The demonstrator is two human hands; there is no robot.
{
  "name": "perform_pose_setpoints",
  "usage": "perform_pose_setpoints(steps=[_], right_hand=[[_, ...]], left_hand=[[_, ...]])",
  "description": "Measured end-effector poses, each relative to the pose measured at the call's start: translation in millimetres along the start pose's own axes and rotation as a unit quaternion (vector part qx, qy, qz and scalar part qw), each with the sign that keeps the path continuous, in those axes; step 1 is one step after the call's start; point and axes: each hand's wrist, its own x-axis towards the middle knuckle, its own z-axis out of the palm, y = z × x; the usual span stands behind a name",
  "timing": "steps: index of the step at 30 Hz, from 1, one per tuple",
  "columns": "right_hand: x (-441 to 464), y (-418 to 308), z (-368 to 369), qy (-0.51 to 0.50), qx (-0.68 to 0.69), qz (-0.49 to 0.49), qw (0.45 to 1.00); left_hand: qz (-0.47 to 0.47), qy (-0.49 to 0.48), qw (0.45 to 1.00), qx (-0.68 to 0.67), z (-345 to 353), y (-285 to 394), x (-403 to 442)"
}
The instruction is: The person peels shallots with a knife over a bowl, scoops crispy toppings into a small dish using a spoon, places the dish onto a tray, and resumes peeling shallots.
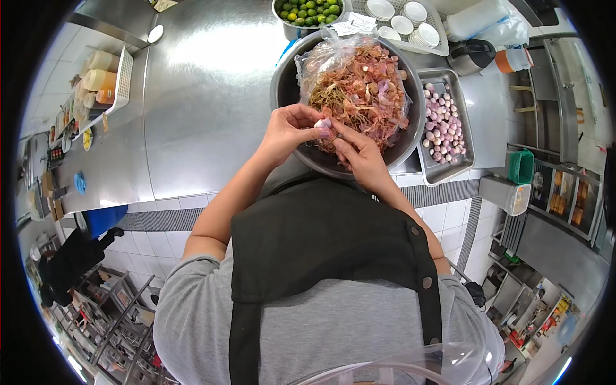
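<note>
Over the near rim of a large metal bowl, my left hand pinches a small purple-and-white shallot between thumb and fingers. Close beside it, my right hand has its fingers closed at the shallot's side; what they grip, perhaps skin or a small blade, is too small to make out. Reddish-brown shallot skins and dry roots heap up in the bowl, on a clear plastic bag. Right of the bowl, a metal tray bears many peeled shallots.
Green limes fill a container behind the bowl. A perforated tray with white dishes stands at the back right, near a dark jug. Squeeze bottles sit in a white basket on the steel counter at left.
</note>
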Motion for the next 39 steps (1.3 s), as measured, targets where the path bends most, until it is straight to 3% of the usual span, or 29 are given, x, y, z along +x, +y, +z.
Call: perform_pose_setpoints(steps=[5, 7, 10, 17, 23, 28, 31, 39], right_hand=[[10.1, 21.4, -4.2, 0.048, -0.002, -0.049, 0.998], [10.1, 15.4, -5.2, 0.066, 0.037, 0.024, 0.997], [12.1, 18.3, -5.5, 0.078, 0.129, 0.049, 0.987], [9.0, 16.4, -3.9, 0.038, 0.109, 0.032, 0.993], [11.8, 14.5, 0.3, 0.122, 0.137, 0.016, 0.983], [3.7, 7.8, 3.0, 0.089, 0.025, -0.059, 0.994], [-0.9, 7.9, 3.7, 0.023, 0.033, -0.039, 0.998], [17.3, 29.7, 1.1, 0.045, -0.013, -0.044, 0.998]], left_hand=[[0.026, 0.002, 0.999, 0.017, -0.3, -5.9, 0.5], [0.037, -0.025, 0.999, -0.024, 2.5, -4.0, 0.7], [0.017, -0.019, 0.997, -0.071, 7.2, -0.1, 0.1], [0.018, 0.001, 0.999, -0.031, 2.2, -6.6, -0.1], [0.026, -0.020, 0.999, -0.022, -2.6, -6.8, -1.3], [-0.019, 0.018, 0.997, -0.073, -3.7, -11.2, -0.7], [-0.013, 0.033, 0.998, -0.059, -0.4, -9.6, 0.6], [0.008, 0.054, 0.997, -0.048, 4.6, -11.2, -1.0]])
